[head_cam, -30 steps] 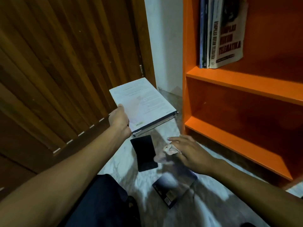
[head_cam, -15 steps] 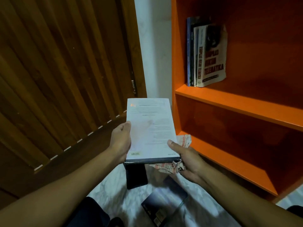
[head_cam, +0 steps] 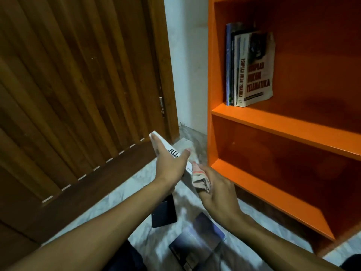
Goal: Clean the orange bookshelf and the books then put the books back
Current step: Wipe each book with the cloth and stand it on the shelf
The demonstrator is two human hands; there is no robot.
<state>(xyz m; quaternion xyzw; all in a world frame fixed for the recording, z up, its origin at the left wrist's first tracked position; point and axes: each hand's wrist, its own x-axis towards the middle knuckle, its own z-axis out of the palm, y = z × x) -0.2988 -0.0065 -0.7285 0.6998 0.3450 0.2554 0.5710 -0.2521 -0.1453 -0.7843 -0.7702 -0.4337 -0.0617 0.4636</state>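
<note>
Left hand (head_cam: 172, 165): raised before the lower shelves, grasping a white book (head_cam: 169, 151) turned edge-on to the camera, so that only its spine, with dark lettering, shows. The thumb lies over the near face of the spine; the fingers run along the far side toward the upper end of the book.

Right hand (head_cam: 214, 189): just beside the left, its fingers curled round a crumpled cloth (head_cam: 200, 178), pale with reddish marking. The cloth is bunched against the lower end of the white book, touching it.

Floor (head_cam: 121, 216): pale, marble-patterned. Below the hands lie two further books, a black book (head_cam: 166, 215) partly hidden by the left forearm, and nearer the camera a dark blue book (head_cam: 197, 243) lying flat with a label at one corner. Motion blur softens both.

Orange bookshelf (head_cam: 273, 124): at right, standing on the floor, with three compartments in view. In the upper one a small row of books (head_cam: 249, 69) stands upright against the left wall. The outermost is a worn white volume with curled cover corners, reading "Kompilasi Hukum Telematika". The thinner spines to its left are blue and dark. The two lower compartments show bare orange boards.

Surroundings: a slatted brown wooden door (head_cam: 78, 85) fills the left. A strip of white wall (head_cam: 187, 65) separates it from the bookshelf.
</note>
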